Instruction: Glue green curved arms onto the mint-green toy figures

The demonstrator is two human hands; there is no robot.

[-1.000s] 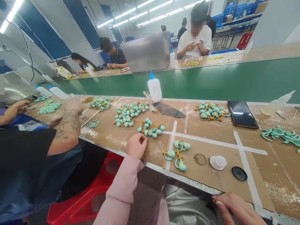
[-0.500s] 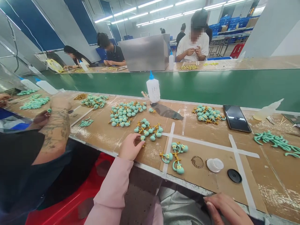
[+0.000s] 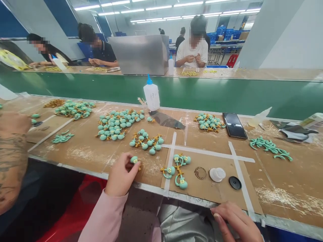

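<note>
My left hand [image 3: 119, 176] pinches a small teal figurine [image 3: 134, 160] with yellow eyes, just above the cardboard-covered table. Beyond it lies a loose cluster of similar figurines [image 3: 144, 146] with brown bodies. Low at the table's front edge, my right hand [image 3: 236, 220] has its thumb and forefinger pressed together; whatever is between them, if anything, is too small to make out. On the taped cardboard mat [image 3: 202, 195] between my hands lie several figurines with curled teal arms [image 3: 182, 183], a thin brown ring [image 3: 200, 173], a small white cup [image 3: 217, 174] and a black round lid [image 3: 235, 183].
A blue-tipped white bottle [image 3: 151, 96] stands near the green strip [image 3: 202, 92]. Larger figurine piles [image 3: 113, 125] lie left. Rightward are a phone [image 3: 234, 125] and teal arm pieces [image 3: 271, 147]. A co-worker's tattooed forearm [image 3: 11, 168] is at far left; others sit opposite.
My left hand has drawn back from the cluster toward the table edge with the figurine in its fingers. The view has turned right. My right hand stays pinched at the front edge.
</note>
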